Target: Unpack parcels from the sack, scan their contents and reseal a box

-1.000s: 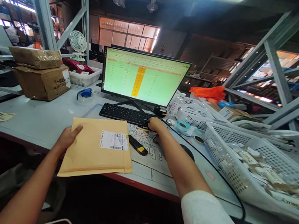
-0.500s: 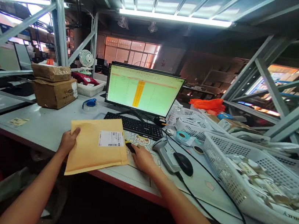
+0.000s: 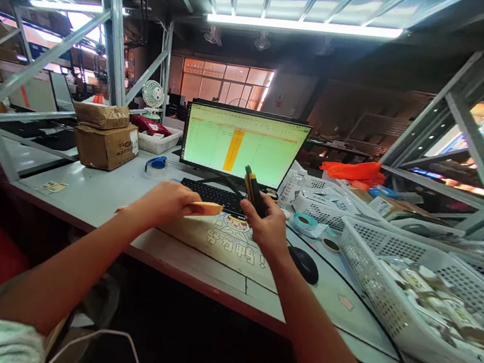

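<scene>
My left hand (image 3: 165,201) is closed on the yellow padded envelope (image 3: 207,208), which is turned nearly edge-on so that only a narrow strip shows. Its label faces out of sight. In my right hand (image 3: 267,224) is a black and yellow utility knife (image 3: 253,192), held up in front of the monitor's lower edge. Its tip points up and slightly left; whether a blade is out I cannot tell. Below both hands lies a printed desk mat (image 3: 224,245). A black keyboard (image 3: 198,190) sits behind them, and a black mouse (image 3: 302,265) is beside my right forearm.
A monitor (image 3: 242,142) stands at the back. Cardboard boxes (image 3: 105,147) are stacked at the left, near a blue tape dispenser (image 3: 155,164). To the right, a white basket (image 3: 371,284) holds many small packages. A black cable (image 3: 356,294) runs along the desk; metal posts frame both sides.
The envelope has tilted from label-up to edge-on. My right hand has lifted the knife off the desk. The grey scanner beside the mouse no longer shows.
</scene>
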`<state>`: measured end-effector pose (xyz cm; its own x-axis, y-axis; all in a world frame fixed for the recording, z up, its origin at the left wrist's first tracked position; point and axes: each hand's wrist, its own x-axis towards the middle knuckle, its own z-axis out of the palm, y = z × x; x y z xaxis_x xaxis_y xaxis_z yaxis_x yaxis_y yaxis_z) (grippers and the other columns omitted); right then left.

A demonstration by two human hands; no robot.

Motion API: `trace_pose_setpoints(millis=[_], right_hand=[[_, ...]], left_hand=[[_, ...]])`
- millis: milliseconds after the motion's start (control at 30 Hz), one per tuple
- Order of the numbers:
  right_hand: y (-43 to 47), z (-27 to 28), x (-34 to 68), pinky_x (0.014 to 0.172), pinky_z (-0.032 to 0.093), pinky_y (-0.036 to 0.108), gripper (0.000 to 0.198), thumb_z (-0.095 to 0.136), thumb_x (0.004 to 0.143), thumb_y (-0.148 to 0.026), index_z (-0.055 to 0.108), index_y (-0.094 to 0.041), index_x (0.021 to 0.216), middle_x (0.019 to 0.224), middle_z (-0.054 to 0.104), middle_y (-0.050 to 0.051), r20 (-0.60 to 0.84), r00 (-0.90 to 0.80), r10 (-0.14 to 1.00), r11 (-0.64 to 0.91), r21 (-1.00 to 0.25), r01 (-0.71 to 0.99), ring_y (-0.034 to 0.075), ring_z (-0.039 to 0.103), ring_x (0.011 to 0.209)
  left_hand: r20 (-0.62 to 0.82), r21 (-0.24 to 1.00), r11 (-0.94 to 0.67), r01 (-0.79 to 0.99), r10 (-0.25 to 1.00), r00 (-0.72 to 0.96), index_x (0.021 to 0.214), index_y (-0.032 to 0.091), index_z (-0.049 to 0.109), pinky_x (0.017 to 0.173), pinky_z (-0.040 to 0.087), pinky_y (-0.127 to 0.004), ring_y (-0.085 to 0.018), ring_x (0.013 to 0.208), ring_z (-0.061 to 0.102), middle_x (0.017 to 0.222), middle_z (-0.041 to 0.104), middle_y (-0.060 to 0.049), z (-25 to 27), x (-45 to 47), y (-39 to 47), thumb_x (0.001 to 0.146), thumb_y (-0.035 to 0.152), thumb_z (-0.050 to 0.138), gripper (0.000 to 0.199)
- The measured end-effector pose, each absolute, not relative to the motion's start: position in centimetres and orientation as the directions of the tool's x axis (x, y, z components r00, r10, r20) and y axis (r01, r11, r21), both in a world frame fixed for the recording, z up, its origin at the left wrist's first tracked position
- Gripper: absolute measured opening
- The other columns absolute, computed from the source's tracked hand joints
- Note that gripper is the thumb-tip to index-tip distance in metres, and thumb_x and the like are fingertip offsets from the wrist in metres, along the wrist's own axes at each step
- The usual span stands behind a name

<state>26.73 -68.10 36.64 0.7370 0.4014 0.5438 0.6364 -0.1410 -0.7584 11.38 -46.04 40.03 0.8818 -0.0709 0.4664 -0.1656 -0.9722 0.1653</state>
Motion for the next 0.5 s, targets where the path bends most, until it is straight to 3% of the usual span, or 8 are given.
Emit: trace_pose_setpoints(millis=[133, 267, 367, 500], right_hand=[[-66.2, 37.1, 24.5, 0.050, 0.043, 0.027, 0.064, 0.076, 0.073, -0.065, 0.068, -0.018, 0.116, 0.092, 0.070, 0.007, 0.413, 0.739, 0.532, 0.114, -0.900, 0.421, 0.013, 0.052, 0.057], [-66.7, 35.7, 24.1, 0.046, 0.035, 0.025, 0.061, 0.074, 0.074, -0.069, 0.067, -0.018, 0.108, 0.086, 0.071, 0.006, 0.397, 0.761, 0.513, 0.258, -0.917, 0.305, 0.010, 0.044, 0.053], [-67.0, 35.2, 24.1, 0.049, 0.036, 0.025, 0.057, 0.082, 0.070, -0.058, 0.068, -0.018, 0.108, 0.086, 0.069, 0.004, 0.446, 0.762, 0.470, 0.217, -0.895, 0.390, 0.009, 0.044, 0.055], [-66.8, 35.0, 25.2, 0.051, 0.038, 0.026, 0.049, 0.078, 0.072, -0.054, 0.069, -0.016, 0.102, 0.071, 0.060, -0.001, 0.491, 0.807, 0.329, 0.115, -0.868, 0.482, 0.011, 0.046, 0.056]], left_hand=[[0.395, 0.083, -0.983, -0.162, -0.117, 0.911, 0.076, 0.018, 0.075, 0.072, 0.045, -0.033, -0.023, 0.073, 0.068, 0.080, 0.074, -0.014, 40.7, 14.4, -48.8, 0.088, 0.033, 0.066, 0.021], [0.369, 0.013, -0.999, -0.051, -0.043, 0.928, 0.081, 0.017, 0.077, 0.071, 0.043, -0.033, -0.025, 0.077, 0.069, 0.079, 0.073, -0.014, 41.1, 15.0, -49.9, 0.089, 0.035, 0.066, 0.022], [0.407, -0.018, -1.000, -0.018, -0.024, 0.913, 0.082, 0.017, 0.076, 0.072, 0.043, -0.033, -0.026, 0.079, 0.070, 0.078, 0.072, -0.014, 41.2, 14.9, -50.2, 0.091, 0.041, 0.064, 0.028], [0.427, 0.001, -0.998, 0.057, 0.052, 0.903, 0.080, 0.018, 0.074, 0.069, 0.039, -0.031, -0.026, 0.076, 0.067, 0.077, 0.071, -0.012, 40.9, 13.4, -48.4, 0.088, 0.046, 0.067, 0.030]])
